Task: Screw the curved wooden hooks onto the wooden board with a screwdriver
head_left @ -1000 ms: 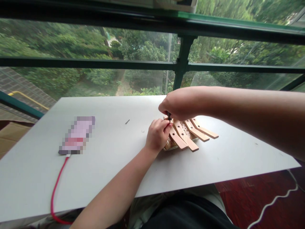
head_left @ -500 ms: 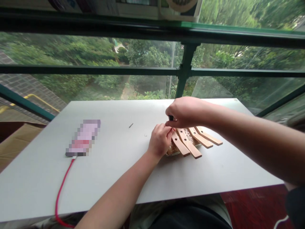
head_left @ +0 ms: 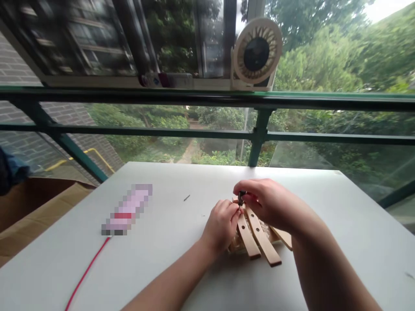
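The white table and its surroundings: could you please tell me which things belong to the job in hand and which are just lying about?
In the job:
dark-handled tool, in the right hand
wooden pieces with holes, at the left hand
screw-like piece, lying loose, probably

Apparently just about:
pixelated phone-like slab
red cable
round fan
cardboard box

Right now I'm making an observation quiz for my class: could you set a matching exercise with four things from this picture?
1. right hand
2. cable
3. fan
4. thin loose piece

A. above the green railing
B. dark, alone on the white table
C. gripping a dark tool
D. red

Pairs: 1-C, 2-D, 3-A, 4-B
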A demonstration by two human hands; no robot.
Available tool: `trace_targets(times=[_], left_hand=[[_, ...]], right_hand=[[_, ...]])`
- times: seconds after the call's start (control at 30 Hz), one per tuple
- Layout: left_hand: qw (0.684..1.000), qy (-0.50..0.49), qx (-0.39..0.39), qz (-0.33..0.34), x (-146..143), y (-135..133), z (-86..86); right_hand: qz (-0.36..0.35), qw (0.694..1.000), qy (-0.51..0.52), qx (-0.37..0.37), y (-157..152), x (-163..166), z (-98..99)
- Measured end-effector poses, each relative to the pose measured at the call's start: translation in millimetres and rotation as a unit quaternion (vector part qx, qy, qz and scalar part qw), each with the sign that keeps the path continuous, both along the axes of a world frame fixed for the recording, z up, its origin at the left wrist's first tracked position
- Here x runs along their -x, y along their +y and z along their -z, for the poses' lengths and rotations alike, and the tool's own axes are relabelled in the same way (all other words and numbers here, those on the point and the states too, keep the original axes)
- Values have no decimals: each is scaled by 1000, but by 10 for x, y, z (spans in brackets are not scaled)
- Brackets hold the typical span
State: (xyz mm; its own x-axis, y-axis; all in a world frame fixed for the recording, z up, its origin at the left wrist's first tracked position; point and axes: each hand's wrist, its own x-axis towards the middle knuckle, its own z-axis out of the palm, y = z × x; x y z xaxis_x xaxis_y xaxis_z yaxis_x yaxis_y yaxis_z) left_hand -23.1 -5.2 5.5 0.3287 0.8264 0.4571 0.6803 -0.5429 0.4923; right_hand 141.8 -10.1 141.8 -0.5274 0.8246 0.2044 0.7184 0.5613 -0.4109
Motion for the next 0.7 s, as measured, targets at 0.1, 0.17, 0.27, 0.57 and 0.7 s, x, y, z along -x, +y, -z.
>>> trace_targets(times=[0.1, 0.17, 0.27, 0.57, 0.7], left_hand=[[1000, 21, 13, 5, 17, -17, -50], [999, 39, 23, 10, 23, -28, -107], [997, 68, 39, 12, 24, -36, -214], [998, 50, 34, 17, 47, -48, -256], [1000, -9, 17, 6, 73, -70, -73]], right_hand=[[0, 1000, 17, -8, 20, 16, 34], [4, 1000, 24, -15, 14, 26, 63], [12, 999, 21, -31, 4, 37, 106], [20, 999, 13, -39, 14, 37, 143], [23, 999, 18, -35, 1, 37, 162]])
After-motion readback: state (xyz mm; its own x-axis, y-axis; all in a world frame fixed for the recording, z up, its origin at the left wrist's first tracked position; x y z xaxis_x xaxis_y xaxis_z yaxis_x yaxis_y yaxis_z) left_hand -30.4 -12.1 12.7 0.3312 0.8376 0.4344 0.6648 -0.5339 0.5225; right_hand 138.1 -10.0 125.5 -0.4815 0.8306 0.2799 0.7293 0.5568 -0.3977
